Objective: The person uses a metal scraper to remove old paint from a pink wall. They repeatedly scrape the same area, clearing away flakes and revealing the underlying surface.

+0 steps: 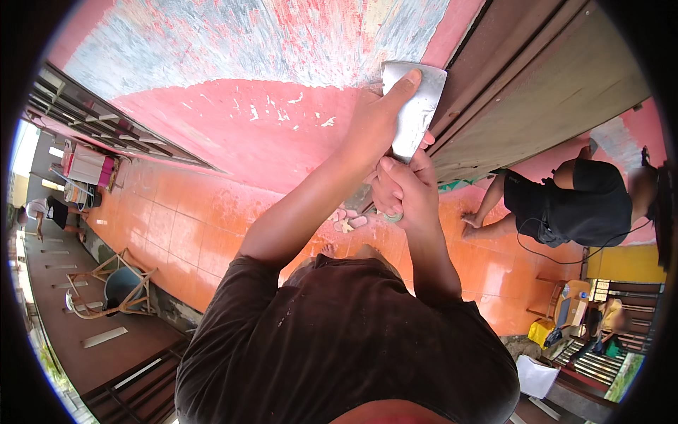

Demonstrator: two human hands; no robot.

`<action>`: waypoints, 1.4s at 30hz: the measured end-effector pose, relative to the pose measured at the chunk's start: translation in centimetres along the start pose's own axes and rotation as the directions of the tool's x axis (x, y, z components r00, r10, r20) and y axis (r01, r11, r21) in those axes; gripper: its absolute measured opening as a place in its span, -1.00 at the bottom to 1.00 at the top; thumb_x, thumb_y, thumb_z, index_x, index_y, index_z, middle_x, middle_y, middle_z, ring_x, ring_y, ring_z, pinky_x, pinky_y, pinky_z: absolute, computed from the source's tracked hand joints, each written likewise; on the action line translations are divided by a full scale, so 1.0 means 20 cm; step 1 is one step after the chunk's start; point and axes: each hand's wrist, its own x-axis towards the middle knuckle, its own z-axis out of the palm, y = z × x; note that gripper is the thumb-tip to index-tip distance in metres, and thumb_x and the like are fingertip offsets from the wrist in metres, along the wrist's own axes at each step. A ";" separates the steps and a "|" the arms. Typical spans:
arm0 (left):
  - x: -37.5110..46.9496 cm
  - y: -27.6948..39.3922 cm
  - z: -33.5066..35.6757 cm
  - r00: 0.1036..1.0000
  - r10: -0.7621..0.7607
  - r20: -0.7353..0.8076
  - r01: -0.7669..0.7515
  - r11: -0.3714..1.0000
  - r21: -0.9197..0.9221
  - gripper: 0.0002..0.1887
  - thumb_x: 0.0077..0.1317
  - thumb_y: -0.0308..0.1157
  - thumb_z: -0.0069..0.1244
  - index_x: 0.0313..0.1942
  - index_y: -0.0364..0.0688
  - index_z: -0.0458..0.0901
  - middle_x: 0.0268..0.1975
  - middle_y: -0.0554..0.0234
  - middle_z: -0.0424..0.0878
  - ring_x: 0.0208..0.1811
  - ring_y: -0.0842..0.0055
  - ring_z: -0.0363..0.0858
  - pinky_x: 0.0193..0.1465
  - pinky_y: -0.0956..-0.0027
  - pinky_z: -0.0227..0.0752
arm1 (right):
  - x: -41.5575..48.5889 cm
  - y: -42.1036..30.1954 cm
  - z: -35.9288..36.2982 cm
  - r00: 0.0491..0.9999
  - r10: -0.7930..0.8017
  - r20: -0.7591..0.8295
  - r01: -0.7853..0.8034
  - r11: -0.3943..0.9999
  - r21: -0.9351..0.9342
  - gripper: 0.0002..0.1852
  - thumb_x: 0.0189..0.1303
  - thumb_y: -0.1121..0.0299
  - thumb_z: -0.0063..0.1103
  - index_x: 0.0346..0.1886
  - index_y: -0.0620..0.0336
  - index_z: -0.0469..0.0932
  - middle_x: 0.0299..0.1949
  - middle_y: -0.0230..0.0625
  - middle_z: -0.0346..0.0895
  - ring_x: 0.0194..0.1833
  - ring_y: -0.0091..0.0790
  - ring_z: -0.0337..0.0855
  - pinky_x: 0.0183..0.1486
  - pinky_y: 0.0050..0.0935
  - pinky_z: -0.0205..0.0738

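A wide metal scraper blade [418, 106] is pressed against or held just over the pink wall [238, 138], beside the brown door frame. My left hand [381, 119] grips the blade, its thumb lying flat on the metal. Below it, my right hand [410, 188] is closed around the lower end of the scraper, where the handle is mostly hidden by the fingers. Above the blade, a large patch of wall [238, 42] shows streaky grey, white and red where the pink coat is gone. Small white chips mark the pink paint beneath that patch.
A barred window [116, 127] is at left, a door panel [556, 85] at right. Sandals [349, 221] lie on the orange tiled floor [175, 228]. A co-worker in black [574, 201] stands at right; other people are farther off. A blue-grey tub [124, 286] stands lower left.
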 end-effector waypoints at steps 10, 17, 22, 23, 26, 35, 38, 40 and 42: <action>0.00 0.09 0.02 1.000 -0.016 -0.027 0.016 1.000 0.002 -0.53 0.58 -0.04 0.16 0.10 -0.35 0.64 -0.31 0.16 0.74 -0.55 0.48 0.74 -0.54 0.39 0.73 | 0.05 -0.01 0.03 0.999 -0.020 0.029 0.019 1.000 0.005 -0.95 0.58 0.55 0.00 -0.08 0.31 0.46 -0.62 -0.53 0.24 -0.72 -0.62 0.23 -0.66 -0.46 0.18; 0.01 0.02 -0.02 1.000 -0.010 0.005 0.010 1.000 0.008 -0.55 0.58 -0.05 0.16 0.06 -0.35 0.66 -0.35 0.17 0.74 -0.57 0.47 0.73 -0.56 0.40 0.69 | 0.01 0.01 0.02 1.000 0.020 0.001 -0.020 0.999 0.034 -0.95 0.58 0.55 0.01 -0.10 0.27 0.47 -0.61 -0.54 0.25 -0.72 -0.62 0.24 -0.67 -0.47 0.17; -0.01 0.07 0.02 0.999 0.040 -0.018 -0.040 0.999 0.015 -0.53 0.56 -0.02 0.18 -0.01 -0.35 0.67 -0.39 0.18 0.73 -0.57 0.47 0.74 -0.54 0.40 0.71 | 0.02 0.01 0.00 0.999 -0.009 0.043 0.008 1.000 0.022 -0.96 0.58 0.55 0.02 -0.06 0.25 0.48 -0.61 -0.54 0.24 -0.73 -0.62 0.24 -0.68 -0.46 0.16; 0.00 0.10 0.03 0.999 0.040 -0.015 -0.039 0.999 0.025 -0.53 0.55 -0.01 0.19 -0.01 -0.35 0.68 -0.40 0.18 0.72 -0.56 0.47 0.74 -0.54 0.40 0.71 | 0.05 0.00 0.01 0.997 -0.032 0.070 0.030 0.999 0.035 -0.96 0.58 0.55 0.02 -0.04 0.25 0.48 -0.61 -0.54 0.24 -0.73 -0.62 0.24 -0.68 -0.46 0.16; -0.01 0.08 0.01 0.999 -0.020 -0.030 0.021 0.999 0.026 -0.51 0.55 -0.01 0.19 -0.02 -0.37 0.67 -0.37 0.16 0.73 -0.56 0.46 0.74 -0.53 0.38 0.73 | 0.03 -0.01 0.03 0.999 0.001 0.046 -0.002 1.000 0.023 -0.96 0.59 0.55 0.03 -0.01 0.24 0.47 -0.61 -0.54 0.23 -0.73 -0.61 0.23 -0.69 -0.46 0.17; -0.02 0.07 -0.04 0.999 -0.044 -0.020 0.045 0.998 0.039 -0.50 0.56 0.00 0.19 0.07 -0.35 0.64 -0.33 0.17 0.74 -0.50 0.47 0.77 -0.49 0.39 0.72 | 0.04 0.04 0.05 1.000 -0.002 0.025 0.002 0.999 0.033 -0.95 0.57 0.54 0.05 -0.12 0.21 0.47 -0.61 -0.54 0.24 -0.73 -0.60 0.20 -0.68 -0.46 0.10; -0.01 0.07 -0.03 1.000 0.011 0.008 -0.011 0.999 0.036 -0.49 0.55 0.01 0.20 0.06 -0.36 0.65 -0.34 0.18 0.74 -0.50 0.47 0.76 -0.48 0.38 0.72 | 0.01 0.04 0.05 0.999 0.047 -0.013 -0.047 0.999 0.008 -0.91 0.56 0.52 0.10 -0.18 0.18 0.44 -0.61 -0.54 0.25 -0.72 -0.61 0.19 -0.67 -0.46 0.10; 0.00 0.14 -0.01 1.000 0.008 0.028 -0.010 0.996 0.091 -0.51 0.54 0.03 0.21 -0.01 -0.33 0.69 -0.34 0.20 0.73 -0.49 0.47 0.75 -0.49 0.37 0.70 | 0.07 -0.02 0.10 1.000 -0.017 0.019 0.017 1.000 0.015 -0.91 0.55 0.52 0.11 -0.18 0.19 0.44 -0.61 -0.53 0.25 -0.72 -0.61 0.20 -0.68 -0.45 0.10; 0.00 0.20 -0.01 0.999 -0.037 0.022 0.035 0.994 0.106 -0.52 0.54 0.02 0.21 -0.03 -0.33 0.70 -0.33 0.19 0.74 -0.49 0.48 0.74 -0.49 0.38 0.68 | 0.09 -0.04 0.16 0.997 -0.068 0.023 0.067 0.997 0.035 -0.93 0.55 0.53 0.11 -0.16 0.19 0.45 -0.61 -0.53 0.25 -0.73 -0.61 0.20 -0.69 -0.44 0.10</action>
